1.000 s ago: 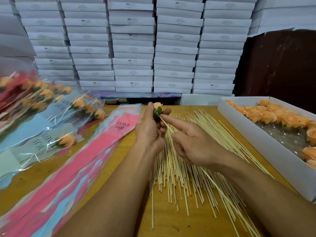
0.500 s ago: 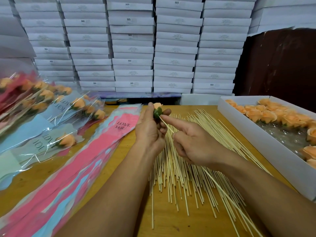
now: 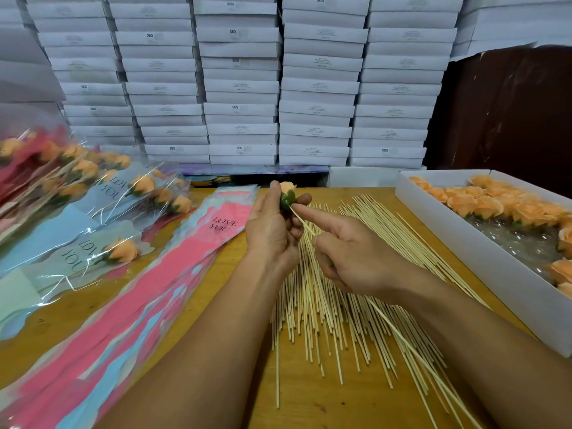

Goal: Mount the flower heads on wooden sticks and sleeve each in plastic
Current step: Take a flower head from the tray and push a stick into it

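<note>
My left hand (image 3: 272,230) holds an orange flower head (image 3: 287,196) with a green base, fingers curled round it. My right hand (image 3: 349,255) grips a wooden stick (image 3: 301,222) whose tip meets the green base; the index finger lies along the stick. The stick's tail runs back under my right forearm. A loose pile of wooden sticks (image 3: 340,305) lies on the wooden table (image 3: 235,274) under both hands. A stack of pink and blue plastic sleeves (image 3: 148,292) printed "LOVE YOU" lies left of my hands.
Sleeved finished flowers (image 3: 93,212) are heaped at the far left. A white box (image 3: 483,264) with several orange flower heads (image 3: 495,205) stands at the right. Stacked white cartons (image 3: 241,88) form a wall behind the table.
Almost nothing has moved; both hands stay in the same grip, with the stick's tip at the flower's green base.
</note>
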